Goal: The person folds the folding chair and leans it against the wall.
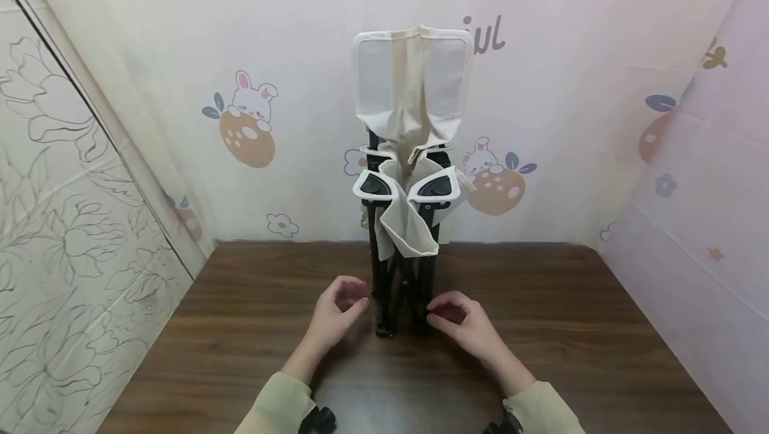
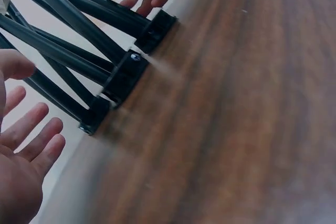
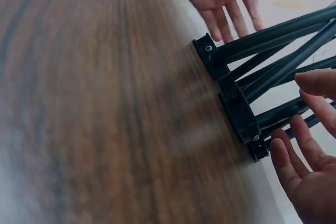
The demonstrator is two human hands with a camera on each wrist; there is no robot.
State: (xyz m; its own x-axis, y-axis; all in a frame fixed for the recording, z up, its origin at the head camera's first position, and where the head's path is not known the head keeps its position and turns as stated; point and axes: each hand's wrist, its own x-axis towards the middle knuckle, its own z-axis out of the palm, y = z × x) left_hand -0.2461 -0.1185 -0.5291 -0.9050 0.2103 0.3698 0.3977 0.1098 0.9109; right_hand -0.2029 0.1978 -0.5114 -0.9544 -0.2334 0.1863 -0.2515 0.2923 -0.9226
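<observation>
A folded camping chair [image 1: 411, 87] with cream fabric, white-edged armrests and black tube legs stands upright on the table. To the left of its legs is my left hand [image 1: 338, 314], fingers loosely bent and holding nothing. My right hand [image 1: 465, 324] is on the other side, its fingertips close to the right leg; whether they touch it I cannot tell. Both wrist views show the black leg tubes [image 2: 68, 61] ending in black plastic feet [image 3: 239, 108] on the wood. In each of those views the hands flank the legs with fingers spread and relaxed.
The brown wooden table [image 1: 252, 340] ends at a pale curtain [image 1: 312, 87] printed with rabbits, right behind the chair. Another printed curtain [image 1: 691, 220] closes off the right side, and a flower-line panel [image 1: 72, 234] the left.
</observation>
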